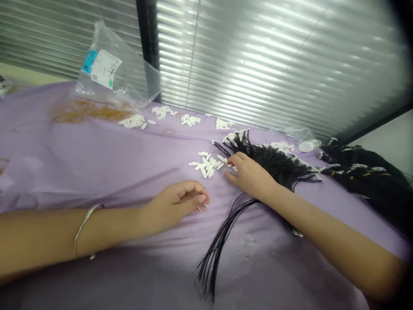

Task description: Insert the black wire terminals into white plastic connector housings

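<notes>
My left hand [176, 206] rests on the purple cloth [80, 172], fingers curled into a loose fist; a small white piece seems to sit at the fingertips, but I cannot name it. My right hand [250, 174] lies over a bundle of black cords [222, 241], its fingertips pinching at a small pile of white plastic caps [206, 164]. A larger fan of black cords with white ends [277, 161] spreads behind the right hand.
More heaps of white caps [133, 122] lie further back beside a clear plastic bag with a label [109, 73]. Orange rubber bands [87, 111] sit under the bag. Another dark cord heap [361, 172] lies at the right. Window blinds [274, 64] stand behind.
</notes>
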`<act>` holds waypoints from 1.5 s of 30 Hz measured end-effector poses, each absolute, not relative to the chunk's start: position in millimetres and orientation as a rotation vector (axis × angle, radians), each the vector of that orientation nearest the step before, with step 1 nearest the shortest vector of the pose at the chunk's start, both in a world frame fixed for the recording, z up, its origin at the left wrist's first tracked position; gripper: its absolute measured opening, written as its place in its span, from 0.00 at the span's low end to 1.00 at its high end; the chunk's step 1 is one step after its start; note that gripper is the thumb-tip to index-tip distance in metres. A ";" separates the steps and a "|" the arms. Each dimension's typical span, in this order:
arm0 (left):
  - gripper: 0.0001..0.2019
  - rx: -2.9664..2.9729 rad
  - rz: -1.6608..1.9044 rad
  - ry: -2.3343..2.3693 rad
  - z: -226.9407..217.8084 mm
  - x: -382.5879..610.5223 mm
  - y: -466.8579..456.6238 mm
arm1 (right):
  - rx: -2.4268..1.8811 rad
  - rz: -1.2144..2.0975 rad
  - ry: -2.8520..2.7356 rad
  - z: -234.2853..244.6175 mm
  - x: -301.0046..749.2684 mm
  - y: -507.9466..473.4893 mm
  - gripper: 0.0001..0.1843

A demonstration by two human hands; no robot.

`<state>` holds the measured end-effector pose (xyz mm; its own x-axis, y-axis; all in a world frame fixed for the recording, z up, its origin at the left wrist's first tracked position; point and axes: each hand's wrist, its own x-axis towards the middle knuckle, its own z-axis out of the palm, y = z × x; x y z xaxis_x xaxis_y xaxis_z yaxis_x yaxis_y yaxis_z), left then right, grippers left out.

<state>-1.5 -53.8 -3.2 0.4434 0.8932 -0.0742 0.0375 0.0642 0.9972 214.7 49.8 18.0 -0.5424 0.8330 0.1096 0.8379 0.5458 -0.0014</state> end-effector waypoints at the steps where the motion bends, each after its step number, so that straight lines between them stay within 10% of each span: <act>1: 0.10 1.324 0.812 0.902 -4.4 -1.3 -51.8 | -1.463 -0.075 -2.667 16.0 215.2 51.2 0.18; 15: 0.07 1.336 0.863 0.881 -5.0 0.2 -48.0 | -1.465 0.261 -2.468 27.2 211.2 37.3 0.10; 23: 0.08 1.605 0.942 0.897 0.5 -1.5 -53.9 | -1.074 1.803 -1.432 11.0 193.0 -52.4 0.09; 27: 0.03 1.648 0.921 0.944 3.4 0.1 -53.7 | -1.102 1.628 -1.794 8.0 198.2 -49.7 0.08; 32: 0.05 1.540 0.865 1.048 2.2 -0.3 -44.1 | -0.875 0.642 -2.634 24.1 215.9 -43.5 0.04; 45: 0.05 1.477 0.838 1.062 1.0 -2.1 -40.9 | -0.552 0.749 -3.110 24.7 213.3 -63.6 0.07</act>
